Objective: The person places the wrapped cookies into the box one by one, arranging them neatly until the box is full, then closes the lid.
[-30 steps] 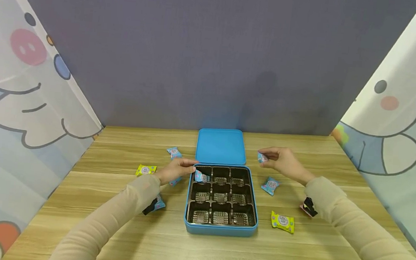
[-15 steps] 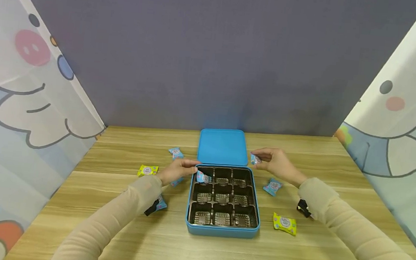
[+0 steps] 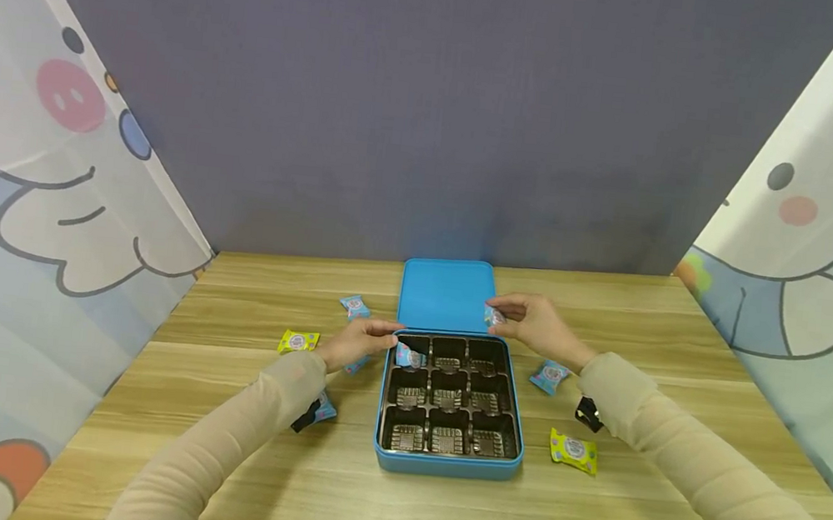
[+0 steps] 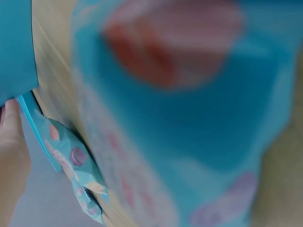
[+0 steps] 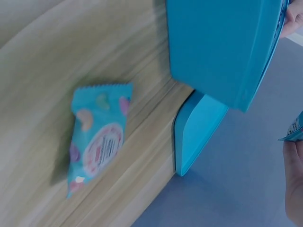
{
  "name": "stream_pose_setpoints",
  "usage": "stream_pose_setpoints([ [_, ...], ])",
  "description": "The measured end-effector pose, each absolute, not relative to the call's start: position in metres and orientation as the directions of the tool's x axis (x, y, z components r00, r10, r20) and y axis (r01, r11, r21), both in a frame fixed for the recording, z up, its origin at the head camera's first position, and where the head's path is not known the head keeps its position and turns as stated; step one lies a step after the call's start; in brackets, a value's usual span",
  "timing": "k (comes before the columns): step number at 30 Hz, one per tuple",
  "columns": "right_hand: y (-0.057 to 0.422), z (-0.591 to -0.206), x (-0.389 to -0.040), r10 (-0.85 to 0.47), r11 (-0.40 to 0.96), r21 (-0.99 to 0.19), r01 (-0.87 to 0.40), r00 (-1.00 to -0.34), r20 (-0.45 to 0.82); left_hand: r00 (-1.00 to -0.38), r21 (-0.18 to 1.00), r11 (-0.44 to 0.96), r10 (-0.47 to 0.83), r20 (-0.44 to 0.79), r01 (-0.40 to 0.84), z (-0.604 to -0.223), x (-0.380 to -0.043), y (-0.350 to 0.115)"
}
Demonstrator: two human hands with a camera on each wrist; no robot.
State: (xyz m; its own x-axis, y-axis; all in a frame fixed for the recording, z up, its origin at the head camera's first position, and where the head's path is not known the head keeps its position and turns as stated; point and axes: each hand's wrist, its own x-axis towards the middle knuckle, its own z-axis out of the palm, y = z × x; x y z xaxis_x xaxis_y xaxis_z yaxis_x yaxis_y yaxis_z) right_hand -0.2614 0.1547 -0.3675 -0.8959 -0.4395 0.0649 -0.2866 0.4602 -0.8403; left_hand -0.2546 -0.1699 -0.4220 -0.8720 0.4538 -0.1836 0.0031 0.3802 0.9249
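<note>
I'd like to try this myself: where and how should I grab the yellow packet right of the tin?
Pinch the yellow packet from above, probably across its middle by the two long edges: it lies on the table, uncovered, longer than wide.

both hands (image 3: 357, 343) (image 3: 541, 327) angle inward, right one pinching

Head-view lighting is even and bright, with pale sheen on the counter (image 3: 341, 500) and soft shadow beside the left sleeve (image 3: 218, 444); in the left wrist view, the nearest wrapper (image 4: 189, 127) is blurred.
</note>
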Motion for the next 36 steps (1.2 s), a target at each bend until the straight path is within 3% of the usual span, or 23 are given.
stream_pose_setpoints([
  [36, 0.119, -0.387, -0.254, -0.509, 0.373, -0.891, -0.261, -0.86, 0.039, -0.878, 0.93, 0.369, 0.447, -0.17, 0.007, -0.422, -0.251, -0.169],
])
